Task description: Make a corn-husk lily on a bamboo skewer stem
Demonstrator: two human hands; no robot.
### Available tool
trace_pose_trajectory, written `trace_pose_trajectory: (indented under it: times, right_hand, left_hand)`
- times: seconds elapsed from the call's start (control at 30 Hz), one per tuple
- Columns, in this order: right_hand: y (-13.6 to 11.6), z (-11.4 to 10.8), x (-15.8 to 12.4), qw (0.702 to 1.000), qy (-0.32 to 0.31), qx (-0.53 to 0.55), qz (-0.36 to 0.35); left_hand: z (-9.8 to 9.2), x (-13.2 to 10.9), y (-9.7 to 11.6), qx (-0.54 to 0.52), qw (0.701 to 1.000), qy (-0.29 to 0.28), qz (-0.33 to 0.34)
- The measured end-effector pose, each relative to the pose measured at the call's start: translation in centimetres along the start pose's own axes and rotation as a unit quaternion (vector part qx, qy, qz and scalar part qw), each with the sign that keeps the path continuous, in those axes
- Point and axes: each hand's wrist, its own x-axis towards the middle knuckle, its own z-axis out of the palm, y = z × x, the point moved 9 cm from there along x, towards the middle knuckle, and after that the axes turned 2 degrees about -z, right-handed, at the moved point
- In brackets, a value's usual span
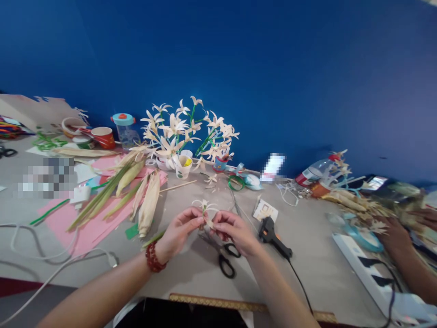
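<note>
Pinching a small pale-petalled flower (pixel 204 206) just below its petals, the left hand (pixel 181 231) seems to steady it upright, clear above the table (pixel 309 237). The right hand (pixel 235 230) holds a pale strip (pixel 209 223) between thumb and finger at the flower's base, presumably keeping it snug. Scissors (pixel 220 251) lie below; a glue gun (pixel 270 233) lies nearby, probably for easy reach.

the hands (pixel 182 229) (pixel 235 231) partly hide the small flower (pixel 204 206); the phone screen (pixel 272 167) is pixelated.
</note>
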Motion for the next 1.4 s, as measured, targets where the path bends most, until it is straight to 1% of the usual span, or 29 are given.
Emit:
trace_pose_trajectory:
  times: [0.1, 0.17, 0.23, 0.27, 0.3, 0.37, 0.47, 0.53, 0.63, 0.73, 0.8, 0.87, 0.97, 1.03, 1.13, 1.23, 1.4]
  right_hand:
    - [0.4, 0.2, -0.1, 1.0, -0.007, 0.004, -0.007]
    - [0.3, 0.0, -0.2, 0.999, -0.004, -0.011, -0.031]
    - [-0.6, -0.6, -0.5, 0.993, 0.021, -0.065, -0.092]
    - [-1.3, -0.8, -0.7, 0.984, 0.04, -0.107, -0.135]
    - [-2.1, -0.9, -1.1, 0.969, 0.058, -0.154, -0.182]
    - [-3.7, -0.5, -2.0, 0.928, 0.074, -0.243, -0.272]
    - [-4.9, 1.0, -3.0, 0.873, 0.041, -0.32, -0.367]
    - [-5.1, 1.8, -3.4, 0.851, 0.02, -0.339, -0.401]
    - [-5.3, 2.0, -3.7, 0.837, 0.027, -0.357, -0.414]
    - [-6.1, 1.4, -4.6, 0.838, 0.075, -0.348, -0.414]
    - [-7.0, 0.6, -5.2, 0.849, 0.118, -0.32, -0.404]
    - [-7.5, -0.1, -5.3, 0.869, 0.141, -0.288, -0.377]
    - [-7.7, -0.5, -4.3, 0.899, 0.135, -0.24, -0.34]
    - [-7.7, -0.4, -3.4, 0.906, 0.134, -0.229, -0.329]
    - [-7.9, 0.0, -2.6, 0.894, 0.157, -0.259, -0.331]
    - [-8.3, 0.3, -2.6, 0.877, 0.176, -0.284, -0.345]
    - [-8.6, 0.5, -2.7, 0.871, 0.177, -0.284, -0.359]
  left_hand:
    - [0.1, 0.0, -0.4, -0.01, 1.0, -0.006, -0.02]
    - [-0.2, 0.1, -0.5, -0.013, 1.0, 0.001, -0.025]
    - [-0.3, 0.3, -0.7, -0.018, 0.999, 0.004, -0.028]
    - [-0.4, 0.3, -0.7, -0.022, 0.999, 0.004, -0.029]
    - [-0.4, 0.3, -0.8, -0.026, 0.999, 0.003, -0.031]
    - [-0.3, 0.4, -1.0, -0.034, 0.999, -0.001, -0.041]
    - [0.0, 0.3, -1.4, -0.039, 0.997, -0.01, -0.061]
    - [0.1, 0.2, -1.5, -0.037, 0.997, -0.014, -0.067]
    - [0.3, 0.2, -1.4, -0.024, 0.997, -0.018, -0.064]
    - [0.2, 0.2, -0.9, 0.006, 0.999, -0.009, -0.036]
    - [0.0, 0.2, -0.5, 0.031, 0.999, 0.004, -0.01]
    - [-0.2, 0.2, -0.3, 0.052, 0.999, 0.011, 0.006]
    - [0.0, 0.1, -0.3, 0.061, 0.998, 0.005, 0.017]
    - [0.1, 0.1, -0.4, 0.059, 0.998, 0.001, 0.016]
    - [-0.2, 0.1, -0.6, 0.063, 0.998, 0.01, 0.01]
    - [-0.5, 0.1, -0.8, 0.07, 0.997, 0.016, 0.002]
    - [-0.5, 0.0, -0.9, 0.082, 0.997, 0.014, -0.007]
